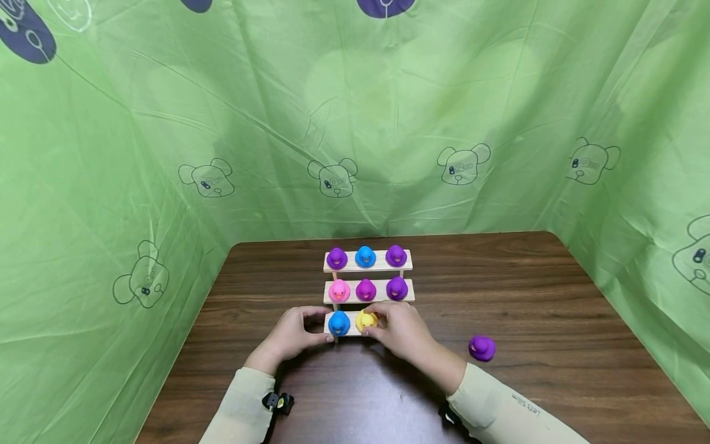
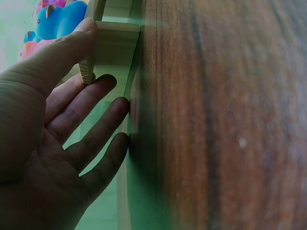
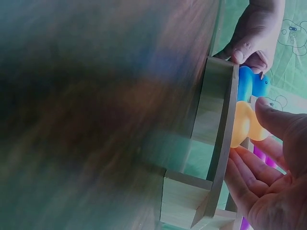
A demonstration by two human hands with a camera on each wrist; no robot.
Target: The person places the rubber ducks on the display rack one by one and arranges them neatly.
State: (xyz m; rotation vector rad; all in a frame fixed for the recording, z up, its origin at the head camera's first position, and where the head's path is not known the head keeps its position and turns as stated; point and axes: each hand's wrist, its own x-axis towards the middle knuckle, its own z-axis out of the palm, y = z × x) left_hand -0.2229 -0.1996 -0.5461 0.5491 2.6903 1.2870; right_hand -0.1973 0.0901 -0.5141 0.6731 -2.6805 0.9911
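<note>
A small three-tier wooden rack [image 1: 355, 330] stands on the table with rubber ducks on its tiers. My left hand [image 1: 294, 333] pinches the left end of the bottom tier, thumb at the front edge and fingers behind; the lower fingers spread loose in the left wrist view. Beside that thumb sits a blue rubber duck [image 1: 339, 324]. With thumb and fingers, my right hand [image 1: 402, 328] holds a yellow rubber duck [image 1: 366, 320] at the middle of the bottom tier. In the right wrist view the yellow duck [image 3: 242, 125] is right at the board, against the blue one.
Pink [image 1: 339, 291], magenta [image 1: 366, 290] and purple [image 1: 397, 288] ducks fill the middle tier. On the top tier, a blue duck [image 1: 365, 256] sits between two purple ones. Another purple duck [image 1: 482, 348] lies on the table [image 1: 532, 296] to the right. Green cloth [image 1: 388, 203] surrounds the table.
</note>
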